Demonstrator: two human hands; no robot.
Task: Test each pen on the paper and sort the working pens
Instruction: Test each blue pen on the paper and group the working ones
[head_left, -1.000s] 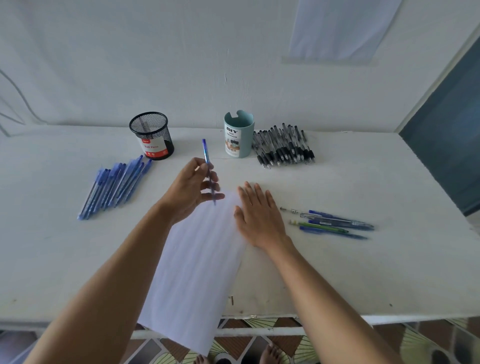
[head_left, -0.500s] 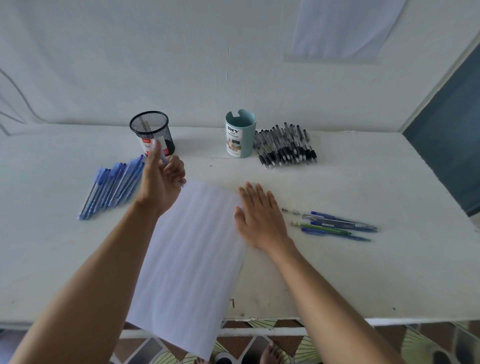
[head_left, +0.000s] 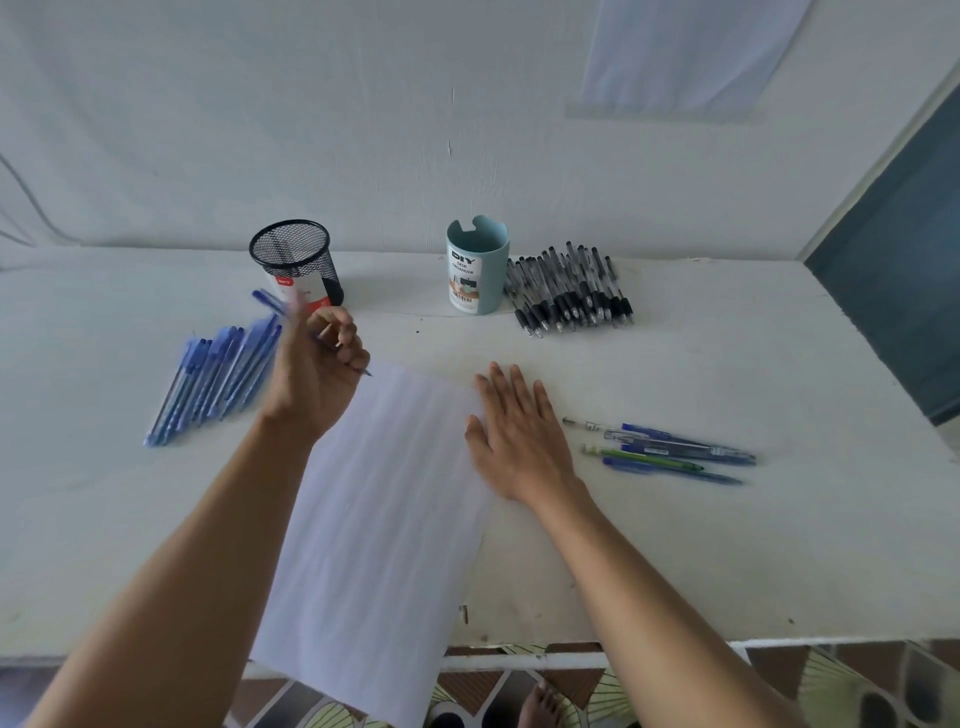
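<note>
Holds a slim blue pen in the left grip, with fingers curled round the barrel, tip just beside the far left corner of the paper, blurred. Presses the right grip flat and straight-fingered on the sheet's right edge. Could lose that thin, smooth sheet off the slick white counter (overhanging at the near end) on lifting the palm. Could fumble the glossy round barrel, or clip the light black mesh cup nearby and tip it. Could muddle the piles too: blue stick pens at left, clear black-tipped pens beside the teal plastic cup, a few odd pens at right
</note>
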